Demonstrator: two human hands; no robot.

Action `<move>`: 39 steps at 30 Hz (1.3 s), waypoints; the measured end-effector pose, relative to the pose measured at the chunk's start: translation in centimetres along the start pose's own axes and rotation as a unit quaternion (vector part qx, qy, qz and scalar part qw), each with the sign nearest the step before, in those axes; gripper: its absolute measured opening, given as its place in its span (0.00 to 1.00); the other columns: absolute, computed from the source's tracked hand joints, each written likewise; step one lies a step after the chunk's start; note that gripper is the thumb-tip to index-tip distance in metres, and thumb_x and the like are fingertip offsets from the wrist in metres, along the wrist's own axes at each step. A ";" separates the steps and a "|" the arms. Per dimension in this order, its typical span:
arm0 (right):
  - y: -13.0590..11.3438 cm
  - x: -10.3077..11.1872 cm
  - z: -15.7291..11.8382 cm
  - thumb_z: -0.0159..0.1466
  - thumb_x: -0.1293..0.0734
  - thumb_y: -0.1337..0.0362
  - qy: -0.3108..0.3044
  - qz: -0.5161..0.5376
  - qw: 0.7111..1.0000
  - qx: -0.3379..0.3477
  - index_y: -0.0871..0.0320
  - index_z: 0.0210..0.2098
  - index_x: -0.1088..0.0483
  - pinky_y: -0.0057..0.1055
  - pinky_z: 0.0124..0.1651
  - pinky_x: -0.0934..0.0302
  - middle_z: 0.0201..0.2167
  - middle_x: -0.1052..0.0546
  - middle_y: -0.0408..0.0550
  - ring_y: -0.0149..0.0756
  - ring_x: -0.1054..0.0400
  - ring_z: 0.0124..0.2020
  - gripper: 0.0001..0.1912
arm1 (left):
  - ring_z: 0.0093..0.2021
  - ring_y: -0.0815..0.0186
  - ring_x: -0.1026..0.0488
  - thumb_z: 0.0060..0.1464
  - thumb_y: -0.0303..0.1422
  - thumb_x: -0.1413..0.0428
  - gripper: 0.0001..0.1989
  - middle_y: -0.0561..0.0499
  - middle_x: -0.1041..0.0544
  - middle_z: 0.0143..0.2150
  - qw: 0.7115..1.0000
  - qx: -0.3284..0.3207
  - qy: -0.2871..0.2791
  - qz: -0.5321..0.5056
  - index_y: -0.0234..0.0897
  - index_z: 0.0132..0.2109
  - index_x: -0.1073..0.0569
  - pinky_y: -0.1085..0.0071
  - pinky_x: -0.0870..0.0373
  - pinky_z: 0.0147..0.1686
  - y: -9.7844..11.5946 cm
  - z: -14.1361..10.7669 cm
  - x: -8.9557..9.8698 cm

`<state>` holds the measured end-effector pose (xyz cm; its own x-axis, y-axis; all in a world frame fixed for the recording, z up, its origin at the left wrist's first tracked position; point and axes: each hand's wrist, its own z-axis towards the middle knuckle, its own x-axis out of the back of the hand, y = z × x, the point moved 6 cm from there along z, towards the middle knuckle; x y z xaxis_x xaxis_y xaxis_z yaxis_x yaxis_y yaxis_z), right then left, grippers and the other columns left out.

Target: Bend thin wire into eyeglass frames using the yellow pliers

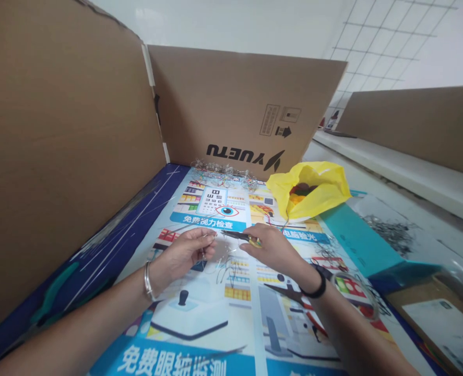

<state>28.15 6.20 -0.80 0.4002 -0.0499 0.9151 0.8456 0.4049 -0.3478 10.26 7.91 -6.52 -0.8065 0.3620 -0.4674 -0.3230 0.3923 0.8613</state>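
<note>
My left hand (197,246) is closed in a pinch on a thin wire piece (204,251), whose exact shape is too fine to make out. Facing it, my right hand (269,244) wraps around needle-nose pliers (234,235) with yellowish handles. The pliers' dark tips point left and lie close to the left fingertips; I cannot tell whether they touch the wire. Loose thin wires (231,270) lie on the printed sheet (200,334) below the hands. Scissors (288,295) with a red handle lie partly hidden under my right forearm.
A tangle of wire pieces (223,175) lies along the cardboard wall (223,104). An open yellow bag (325,190) stands at the back right, beside a teal folder (362,245). Tape (372,308) lies right, a teal-handled tool (55,292) left, tweezers (219,356) in front.
</note>
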 end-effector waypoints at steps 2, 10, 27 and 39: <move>0.1 0.0 0.0 0.59 0.36 0.56 0.002 0.001 1.000 -0.003 0.55 0.40 0.28 0.28 0.37 0.45 0.30 0.27 0.44 0.33 0.34 0.33 0.13 | 0.25 0.73 0.30 0.47 0.29 0.38 0.10 0.52 0.27 0.29 1.000 -0.002 0.005 0.007 0.32 0.37 0.29 0.76 0.33 0.28 0.0 0.0 0.0; -0.3 -0.6 -0.1 0.58 0.35 0.58 -0.009 0.048 0.999 0.015 0.56 0.39 0.27 0.27 0.36 0.45 0.32 0.25 0.44 0.32 0.33 0.33 0.12 | 0.25 0.74 0.30 0.48 0.31 0.39 0.09 0.54 0.29 0.29 1.000 -0.010 0.000 0.023 0.33 0.36 0.30 0.78 0.34 0.28 -0.2 -0.1 -0.2; 0.9 -0.2 0.0 0.60 0.38 0.55 0.004 0.065 0.997 -0.033 0.54 0.39 0.27 0.27 0.35 0.43 0.33 0.25 0.44 0.34 0.33 0.34 0.13 | 0.24 0.72 0.30 0.48 0.32 0.38 0.10 0.51 0.27 0.27 0.999 -0.004 0.036 -0.001 0.31 0.36 0.28 0.75 0.34 0.26 -0.1 -0.2 -0.3; 0.5 -0.1 0.0 0.60 0.38 0.56 -0.012 -0.016 0.999 -0.047 0.54 0.38 0.27 0.27 0.35 0.44 0.34 0.25 0.46 0.34 0.32 0.35 0.12 | 0.24 0.71 0.29 0.48 0.33 0.39 0.09 0.50 0.26 0.28 0.999 0.002 0.030 0.015 0.33 0.35 0.29 0.75 0.33 0.26 -0.6 0.0 0.2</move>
<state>28.57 6.37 -1.06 0.3646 -0.0394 0.9303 0.8879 0.3155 -0.3347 10.26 7.73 -7.10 -0.8443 0.3228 -0.4277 -0.2956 0.3851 0.8742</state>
